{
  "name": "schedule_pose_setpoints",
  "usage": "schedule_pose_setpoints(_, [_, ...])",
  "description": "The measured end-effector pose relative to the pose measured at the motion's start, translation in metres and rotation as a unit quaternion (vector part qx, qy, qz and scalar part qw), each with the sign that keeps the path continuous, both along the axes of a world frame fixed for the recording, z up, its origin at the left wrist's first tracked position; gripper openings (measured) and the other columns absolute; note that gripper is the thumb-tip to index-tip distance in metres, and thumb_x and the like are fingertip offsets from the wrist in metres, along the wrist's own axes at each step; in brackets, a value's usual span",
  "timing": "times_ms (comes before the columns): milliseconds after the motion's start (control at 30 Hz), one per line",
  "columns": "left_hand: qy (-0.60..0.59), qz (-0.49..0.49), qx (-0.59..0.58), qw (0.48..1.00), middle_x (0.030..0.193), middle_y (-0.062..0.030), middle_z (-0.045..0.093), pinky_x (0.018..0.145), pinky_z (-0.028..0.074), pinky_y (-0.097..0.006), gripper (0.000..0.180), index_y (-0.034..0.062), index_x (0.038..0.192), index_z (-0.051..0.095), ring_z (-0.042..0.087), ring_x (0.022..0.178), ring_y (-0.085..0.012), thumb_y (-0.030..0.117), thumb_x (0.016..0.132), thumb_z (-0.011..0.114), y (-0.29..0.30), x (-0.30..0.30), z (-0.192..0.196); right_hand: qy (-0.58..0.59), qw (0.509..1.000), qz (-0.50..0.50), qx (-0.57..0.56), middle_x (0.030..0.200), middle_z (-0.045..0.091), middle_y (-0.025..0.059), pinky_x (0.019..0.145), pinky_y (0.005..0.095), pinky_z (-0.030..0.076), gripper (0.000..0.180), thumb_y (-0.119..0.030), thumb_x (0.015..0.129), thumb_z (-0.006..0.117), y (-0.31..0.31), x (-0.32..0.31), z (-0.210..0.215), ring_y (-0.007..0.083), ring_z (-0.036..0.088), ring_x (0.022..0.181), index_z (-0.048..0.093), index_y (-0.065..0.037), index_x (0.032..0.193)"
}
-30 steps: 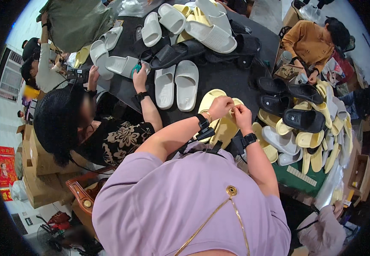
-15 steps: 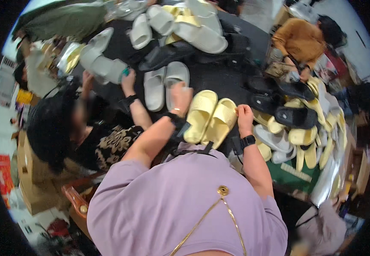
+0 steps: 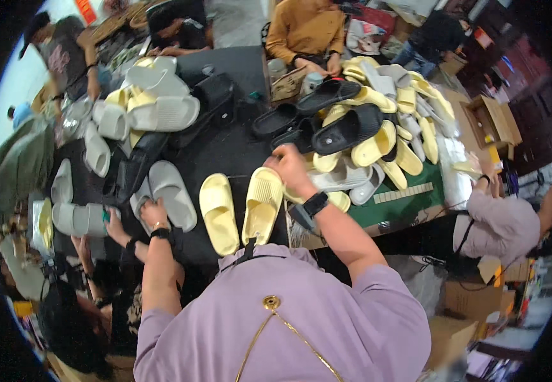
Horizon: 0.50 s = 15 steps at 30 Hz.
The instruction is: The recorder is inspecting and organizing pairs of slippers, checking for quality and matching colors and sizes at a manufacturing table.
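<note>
Two pale yellow slippers lie side by side on the black table (image 3: 225,153) just in front of me. My right hand (image 3: 292,167) pinches the far end of the right yellow slipper (image 3: 262,207). The left yellow slipper (image 3: 218,215) lies free beside it. My left hand (image 3: 152,212), with a black watch on the wrist, rests curled on the near end of a grey slipper pair (image 3: 171,194) to the left.
Heaps of white and grey slippers (image 3: 155,111) lie at the far left; black and yellow ones (image 3: 365,134) are piled at the right. A co-worker's hands (image 3: 107,223) reach in at my lower left. People sit across the table, and a cardboard box (image 3: 492,121) stands at the right.
My left hand left the yellow slippers and went left to the grey pair. The yellow pair now lies flat, with only my right hand on it.
</note>
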<state>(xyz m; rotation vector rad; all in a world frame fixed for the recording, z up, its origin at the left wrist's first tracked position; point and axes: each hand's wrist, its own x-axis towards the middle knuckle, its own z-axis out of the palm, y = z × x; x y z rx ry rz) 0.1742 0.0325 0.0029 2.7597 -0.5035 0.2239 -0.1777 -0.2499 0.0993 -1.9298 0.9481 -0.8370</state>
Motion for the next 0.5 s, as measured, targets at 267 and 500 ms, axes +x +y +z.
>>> schedule_pose_setpoints(267, [0.074, -0.040, -0.026, 0.996, 0.094, -0.0278, 0.063, 0.081, 0.047, -0.051, 0.027, -0.0064, 0.090, 0.061, 0.059, 0.090, -0.0472, 0.019, 0.080, 0.060, 0.000, -0.017, 0.029, 0.346, 0.922, 0.128, -0.119, 0.076, 0.066, 0.0202, 0.064, 0.0504, 0.052, 0.057, -0.029, 0.076, 0.065, 0.060, 0.000, -0.039, 0.0396, 0.066, 0.072, 0.045, -0.002, 0.123])
schedule_pose_setpoints(500, [0.103, -0.162, -0.068, 0.979, 0.075, -0.0242, 0.060, 0.069, 0.046, -0.045, 0.022, -0.0042, 0.076, 0.056, 0.058, 0.074, -0.0432, 0.017, 0.075, 0.064, 0.013, -0.070, 0.026, 0.115, 0.974, -0.007, -0.193, 0.084, 0.068, 0.0146, 0.069, 0.0431, 0.053, 0.024, -0.015, 0.075, 0.062, 0.010, -0.019, 0.035, 0.0340, 0.066, 0.075, 0.069, -0.009, 0.097])
